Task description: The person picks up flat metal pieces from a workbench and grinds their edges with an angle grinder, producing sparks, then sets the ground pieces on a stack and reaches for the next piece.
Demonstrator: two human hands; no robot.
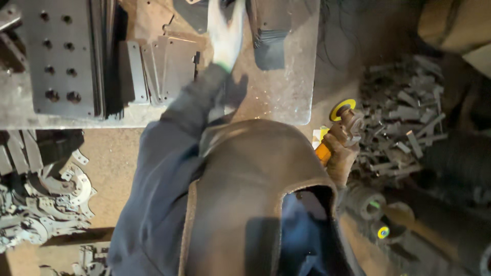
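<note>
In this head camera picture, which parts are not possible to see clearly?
- Left hand in white glove: motion-blurred, fingertips cut off by the top edge; grip unreadable.
- Right hand in brown glove: partly hidden behind the brown leather apron.
- Orange-handled tool with yellow disc: body hidden by the glove.
- Pile of small grey metal offcuts: dark, shapes unclear.

Left hand (225, 33) in white glove reaches over steel table (286, 97), resting by fanned flat metal plates (166, 69). Right hand (338, 156) in brown glove grips angle grinder (343, 120), yellow disc up, right of table.
</note>
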